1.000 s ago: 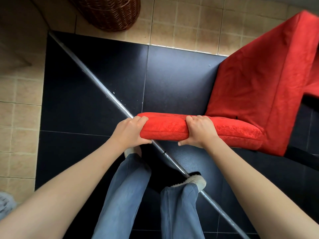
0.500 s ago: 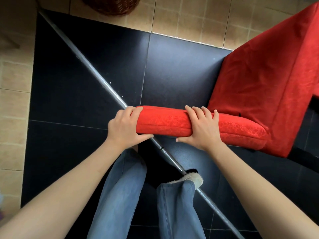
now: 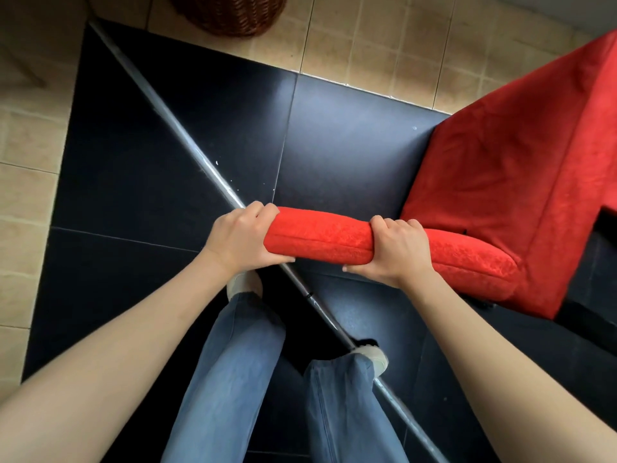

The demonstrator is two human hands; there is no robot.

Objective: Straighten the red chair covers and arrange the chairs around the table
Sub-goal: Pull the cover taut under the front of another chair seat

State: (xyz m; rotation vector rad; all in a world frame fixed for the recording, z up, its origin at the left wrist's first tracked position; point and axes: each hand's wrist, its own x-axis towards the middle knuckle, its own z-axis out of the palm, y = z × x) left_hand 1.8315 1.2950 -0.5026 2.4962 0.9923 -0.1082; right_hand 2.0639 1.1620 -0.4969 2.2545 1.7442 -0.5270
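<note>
The padded top edge of a red velvet-covered chair (image 3: 500, 195) is gripped by both hands, seen from above. The left hand (image 3: 240, 238) is wrapped round the edge's left end, fingers (image 3: 263, 208) curled over the far side, thumb on the near side. The right hand (image 3: 394, 252) is clamped approx. mid-edge, fingers curled over the far side, thumb underneath. The chair is placed right of centre on black glossy floor tiles (image 3: 167, 162) w/ a diagonal metal strip (image 3: 187, 135). A brown wicker basket (image 3: 233, 11) is seen far, on beige tiles.
</note>
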